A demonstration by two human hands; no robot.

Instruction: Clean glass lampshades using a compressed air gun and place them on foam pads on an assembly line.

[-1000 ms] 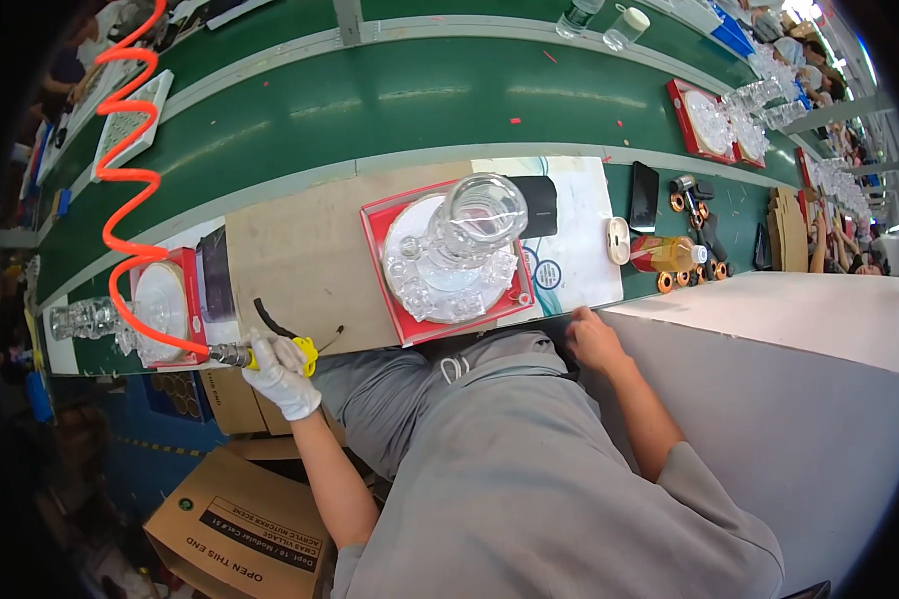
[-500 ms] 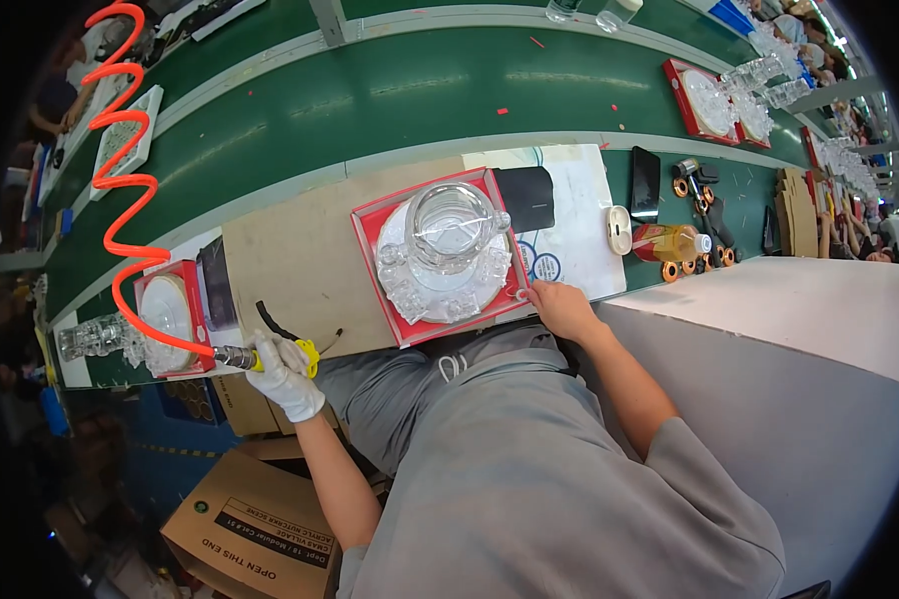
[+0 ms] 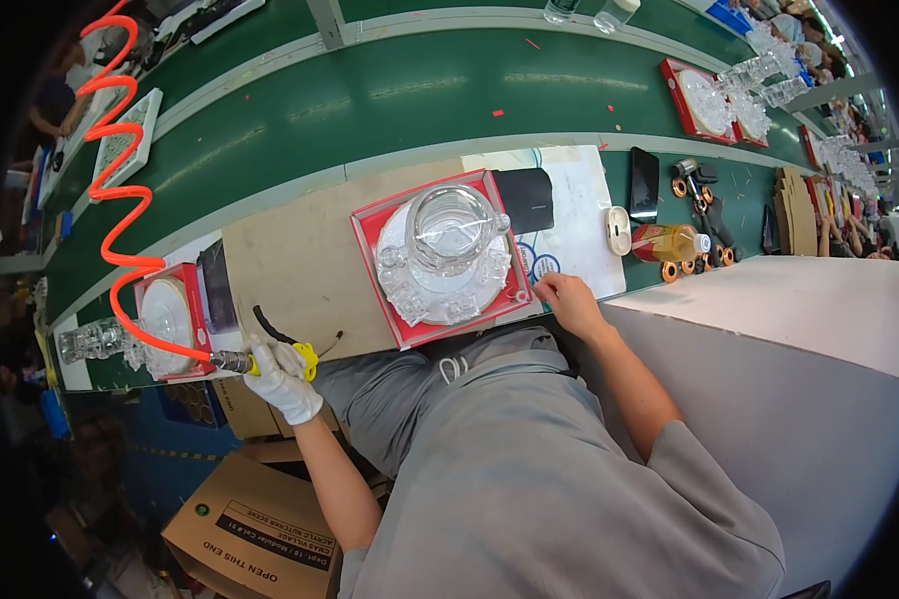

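Brown cardboard box (image 3: 255, 552): black printed lines, pale lettering on black band (image 3: 272, 538), round green mark (image 3: 202, 509).
White paper sheet (image 3: 581, 215): round blue emblem (image 3: 546, 267), lettering too small.

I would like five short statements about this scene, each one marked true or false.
1. The right hand is bare, and the left hand wears a white glove. True.
2. The coiled hose is blue. False: the coiled hose is orange.
3. The yellow tool lies on the table. False: the left hand holds the yellow tool.
4. The phone is black. True.
5. The bottle is left of the middle red box. False: the bottle is right of it.
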